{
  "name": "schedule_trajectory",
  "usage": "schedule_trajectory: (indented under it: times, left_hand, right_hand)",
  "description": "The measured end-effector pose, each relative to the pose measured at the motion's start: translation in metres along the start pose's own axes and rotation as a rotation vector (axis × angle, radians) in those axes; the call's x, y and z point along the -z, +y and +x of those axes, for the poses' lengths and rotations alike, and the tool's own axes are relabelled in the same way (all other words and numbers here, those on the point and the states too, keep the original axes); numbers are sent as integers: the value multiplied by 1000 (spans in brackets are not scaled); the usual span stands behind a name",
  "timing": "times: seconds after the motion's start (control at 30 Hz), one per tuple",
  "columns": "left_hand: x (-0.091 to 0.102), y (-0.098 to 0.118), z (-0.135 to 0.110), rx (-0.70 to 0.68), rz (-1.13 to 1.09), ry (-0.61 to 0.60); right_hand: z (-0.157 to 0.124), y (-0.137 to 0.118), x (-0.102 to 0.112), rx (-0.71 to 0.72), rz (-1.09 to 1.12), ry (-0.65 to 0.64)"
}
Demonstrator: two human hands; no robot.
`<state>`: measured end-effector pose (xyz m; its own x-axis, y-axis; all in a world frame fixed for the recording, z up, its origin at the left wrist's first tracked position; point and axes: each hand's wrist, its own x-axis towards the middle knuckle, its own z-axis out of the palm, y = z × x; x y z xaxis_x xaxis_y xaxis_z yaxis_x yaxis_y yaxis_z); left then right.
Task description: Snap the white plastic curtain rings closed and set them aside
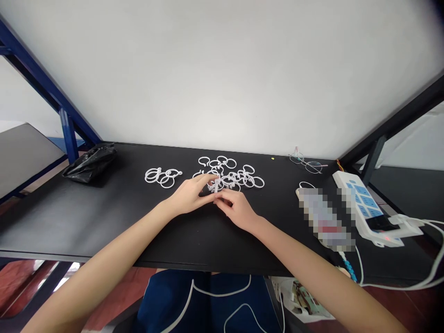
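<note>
Nearest: both forearms reach in from the near edge over a black surface. Below that edge, blue cloth with a white cord.

Left hand and right hand meet at mid-surface, fingertips touching. Both sets of fingers are pinched on one white ring, which is held upright just above the surface at the near edge of the ring pile. The grip is at the ring's lower part. Whether the ring is whole or split cannot be told.

Just beyond the hands: loose pile of white rings, several overlapping, some with an open gap.

Left of the pile, apart from it: small cluster of joined rings.

Right side: white power strip with blue sockets, cables running off to the right. A blurred object lies just left of it.

Far left: crumpled black bag by a blue frame leg.

Far right: pair of glasses near the wall.
</note>
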<state>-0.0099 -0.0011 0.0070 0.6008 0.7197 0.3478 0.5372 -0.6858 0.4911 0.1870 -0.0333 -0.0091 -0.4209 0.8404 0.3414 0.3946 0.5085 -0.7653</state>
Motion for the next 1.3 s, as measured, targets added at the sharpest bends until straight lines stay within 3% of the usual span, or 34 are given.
schedule_trajectory:
  times: [0.4,0.83,1.13,1.3]
  left_hand:
    - [-2,-1,-1,-8,17,53]
    - [-3,3,0,-83,-148,101]
    - [-1,2,1,-158,-77,111]
    - [-3,0,2,-224,-24,99]
  right_hand:
    - [0,-3,1,-21,-8,-3]
    - [0,-3,0,-66,33,19]
    - [-1,-4,1,-127,184,236]
    - [-1,-4,3,-144,205,265]
